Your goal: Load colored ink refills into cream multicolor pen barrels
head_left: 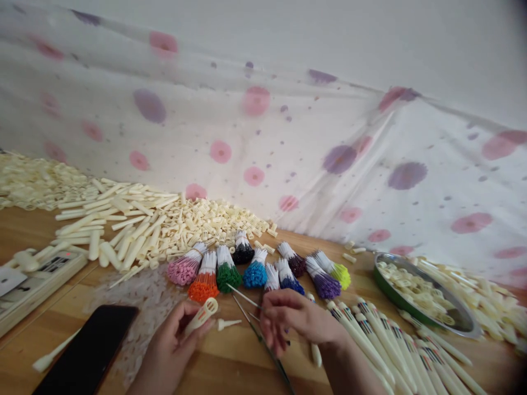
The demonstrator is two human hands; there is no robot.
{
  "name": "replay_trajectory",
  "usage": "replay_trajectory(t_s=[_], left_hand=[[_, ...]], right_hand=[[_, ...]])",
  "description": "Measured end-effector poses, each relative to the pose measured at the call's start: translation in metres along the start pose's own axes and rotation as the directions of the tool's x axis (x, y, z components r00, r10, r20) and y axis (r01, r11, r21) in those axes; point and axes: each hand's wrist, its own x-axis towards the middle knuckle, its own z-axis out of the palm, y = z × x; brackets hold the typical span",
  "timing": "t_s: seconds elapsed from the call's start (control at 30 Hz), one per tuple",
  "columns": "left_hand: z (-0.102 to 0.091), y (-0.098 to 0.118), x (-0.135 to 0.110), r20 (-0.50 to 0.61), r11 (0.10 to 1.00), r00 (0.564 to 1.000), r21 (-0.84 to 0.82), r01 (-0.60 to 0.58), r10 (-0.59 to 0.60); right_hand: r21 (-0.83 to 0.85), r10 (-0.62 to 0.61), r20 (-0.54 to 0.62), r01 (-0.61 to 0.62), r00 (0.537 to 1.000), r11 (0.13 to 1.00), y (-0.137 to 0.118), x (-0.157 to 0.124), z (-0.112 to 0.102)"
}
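My left hand (181, 337) is closed around a cream slotted pen part (202, 315), its slotted end pointing up and right. My right hand (294, 321) has its fingers drawn together around thin white pen refills (244, 296) that stick out to the left; its fingertips are slightly blurred. Beneath the right hand lies a long, thin dark metal tool (274, 356), perhaps tweezers. Between the hands, a small cream cone-shaped tip (229, 324) rests on the wooden table (230, 367). Just beyond are bundled refills with orange (203, 285), green (228, 274) and blue (255, 272) ends, among several other colours.
Cream pen barrels (127, 236) and small slotted parts (214, 219) are heaped at the back left. A phone (88, 351) and a power strip (45, 282) lie left. Multicolour pens (391, 345) and a green-sided dish (385, 293) of parts are right. A patterned sheet (247, 142) covers the wall.
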Motion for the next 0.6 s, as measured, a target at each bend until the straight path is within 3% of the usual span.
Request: replay_trajectory(t_s=[0.1,0.17,0.23,0.33,0.6], left_hand=[[-0.009,-0.004,-0.001,-0.004,0.973,0.985,0.152,-0.171,0.174],[-0.013,-0.007,-0.001,-0.008,0.923,0.949,0.236,-0.305,0.315],[-0.015,-0.008,-0.001,0.012,0.883,0.916,0.262,-0.389,0.4],[-0.014,-0.004,0.0,0.068,0.863,0.898,0.252,-0.437,0.434],[-0.01,0.006,0.0,0.095,0.84,0.883,0.275,-0.468,0.46]], right_hand=[[0.454,-0.104,0.069,0.062,0.992,0.889,0.008,-0.019,-0.003],[0.546,-0.114,0.143,0.017,0.983,0.838,0.013,-0.024,-0.003],[0.539,-0.078,0.221,-0.055,0.972,0.84,0.013,-0.023,0.001],[0.494,-0.026,0.304,-0.135,0.952,0.859,0.007,-0.019,0.008],[0.52,0.025,0.312,-0.192,0.95,0.832,0.014,-0.015,0.007]])
